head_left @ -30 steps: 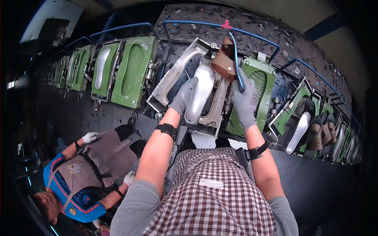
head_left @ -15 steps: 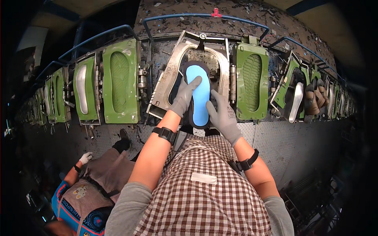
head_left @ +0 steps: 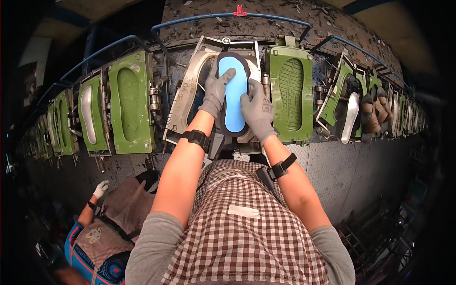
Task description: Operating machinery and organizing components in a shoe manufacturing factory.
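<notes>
A blue shoe insole (head_left: 234, 107) with a dark border is held upright lengthwise in front of me, blue face toward me. My left hand (head_left: 217, 90), in a grey glove, is closed on its left edge, the thumb lying across the blue face. On the right edge my right hand (head_left: 258, 108), also gloved in grey, is closed too, its thumb pressed near the rim. The insole is over an open metal sole mould frame (head_left: 189, 92) and covers much of its opening. Whether it touches the frame I cannot tell.
Green sole moulds (head_left: 131, 102) stand in a row to the left, another green mould (head_left: 290, 92) to the right. Farther right are a silver shoe form (head_left: 350, 118) and brown shoes (head_left: 373, 114). A blue rail (head_left: 199, 20) runs behind. At lower left a co-worker's gloved hand (head_left: 101, 189) shows.
Both hands have carried the insole up and away from me, further over the mould frame. My right hand has closed on its right edge. The view has shifted slightly.
</notes>
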Action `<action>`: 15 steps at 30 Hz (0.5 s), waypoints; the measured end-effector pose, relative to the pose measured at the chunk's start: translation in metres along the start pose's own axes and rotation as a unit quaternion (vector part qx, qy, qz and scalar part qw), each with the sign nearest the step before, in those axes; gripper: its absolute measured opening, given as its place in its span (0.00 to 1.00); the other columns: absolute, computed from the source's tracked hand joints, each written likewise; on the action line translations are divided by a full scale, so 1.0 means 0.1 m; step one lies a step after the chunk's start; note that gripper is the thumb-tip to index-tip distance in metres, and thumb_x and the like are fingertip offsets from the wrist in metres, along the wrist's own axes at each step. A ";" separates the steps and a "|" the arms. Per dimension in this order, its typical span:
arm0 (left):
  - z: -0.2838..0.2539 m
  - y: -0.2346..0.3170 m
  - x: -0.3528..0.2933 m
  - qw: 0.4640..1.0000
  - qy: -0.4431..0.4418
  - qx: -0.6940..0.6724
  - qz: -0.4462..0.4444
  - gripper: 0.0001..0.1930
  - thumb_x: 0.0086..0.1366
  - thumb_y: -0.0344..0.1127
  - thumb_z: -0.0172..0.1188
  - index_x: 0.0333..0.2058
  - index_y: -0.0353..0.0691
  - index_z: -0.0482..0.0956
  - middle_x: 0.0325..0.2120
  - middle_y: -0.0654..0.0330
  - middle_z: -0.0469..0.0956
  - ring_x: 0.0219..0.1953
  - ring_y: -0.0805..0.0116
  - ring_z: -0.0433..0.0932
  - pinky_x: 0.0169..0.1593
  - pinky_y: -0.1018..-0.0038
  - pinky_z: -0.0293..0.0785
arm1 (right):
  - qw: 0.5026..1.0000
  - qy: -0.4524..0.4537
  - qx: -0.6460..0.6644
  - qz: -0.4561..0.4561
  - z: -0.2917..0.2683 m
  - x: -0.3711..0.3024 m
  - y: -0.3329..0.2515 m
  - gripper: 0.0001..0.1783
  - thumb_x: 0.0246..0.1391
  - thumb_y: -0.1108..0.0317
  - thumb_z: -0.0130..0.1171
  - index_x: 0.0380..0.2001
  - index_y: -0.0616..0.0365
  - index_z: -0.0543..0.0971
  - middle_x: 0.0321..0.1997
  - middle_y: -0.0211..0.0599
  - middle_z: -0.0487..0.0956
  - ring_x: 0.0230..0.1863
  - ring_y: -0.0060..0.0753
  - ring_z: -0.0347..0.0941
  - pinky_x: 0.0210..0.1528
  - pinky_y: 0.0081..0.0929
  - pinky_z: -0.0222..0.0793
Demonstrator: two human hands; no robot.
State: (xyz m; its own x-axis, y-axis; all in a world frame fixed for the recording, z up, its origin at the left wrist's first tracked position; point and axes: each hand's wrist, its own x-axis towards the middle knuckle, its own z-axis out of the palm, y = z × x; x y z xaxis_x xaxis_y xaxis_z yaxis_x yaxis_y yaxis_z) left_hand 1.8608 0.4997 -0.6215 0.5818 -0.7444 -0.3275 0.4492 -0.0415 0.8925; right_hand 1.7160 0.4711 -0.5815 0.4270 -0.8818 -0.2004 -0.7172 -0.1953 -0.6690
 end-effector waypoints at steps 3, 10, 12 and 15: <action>0.10 -0.11 -0.04 0.996 0.048 0.045 0.058 0.39 0.63 0.42 0.67 0.67 0.34 0.59 0.56 0.51 0.72 0.52 0.64 0.75 0.54 0.71 0.75 | 0.998 0.013 0.004 -0.054 -0.15 0.08 0.05 0.27 0.56 0.63 0.56 0.60 0.50 0.71 0.40 0.43 0.81 0.41 0.47 0.80 0.46 0.41 0.73; 0.24 0.02 -0.88 0.981 0.015 0.171 -0.087 0.50 0.67 0.62 0.56 0.70 0.27 0.46 0.66 0.46 0.60 0.66 0.57 0.63 0.67 0.67 0.60 | 0.977 0.104 0.184 0.030 -1.33 -0.11 1.23 0.19 0.60 0.66 0.57 0.54 0.58 0.77 0.42 0.43 0.81 0.41 0.35 0.79 0.45 0.30 0.72; 0.19 -0.11 -1.02 0.951 0.164 0.264 0.002 0.38 0.72 0.45 0.55 0.70 0.28 0.49 0.68 0.44 0.58 0.69 0.56 0.59 0.69 0.65 0.56 | 0.924 0.307 0.226 0.023 -2.11 -0.13 2.03 0.20 0.62 0.69 0.54 0.56 0.63 0.75 0.53 0.43 0.78 0.50 0.38 0.75 0.55 0.30 0.69; 0.77 -0.01 -1.27 0.919 0.186 0.307 0.162 0.31 0.73 0.35 0.50 0.70 0.32 0.51 0.67 0.46 0.59 0.69 0.56 0.59 0.69 0.64 0.56 | 0.853 0.504 -0.056 0.127 -3.19 -0.31 3.36 0.26 0.60 0.69 0.54 0.60 0.67 0.69 0.61 0.52 0.72 0.60 0.43 0.70 0.62 0.35 0.64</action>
State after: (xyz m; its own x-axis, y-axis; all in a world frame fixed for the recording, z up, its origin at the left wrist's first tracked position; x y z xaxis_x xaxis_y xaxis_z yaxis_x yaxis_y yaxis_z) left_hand 1.7342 0.5426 -0.5572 0.8603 -0.5097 0.0043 -0.1889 -0.3109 0.9315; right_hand 1.2862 0.2963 -0.5716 -0.3989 -0.8121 0.4258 -0.7879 0.0660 -0.6123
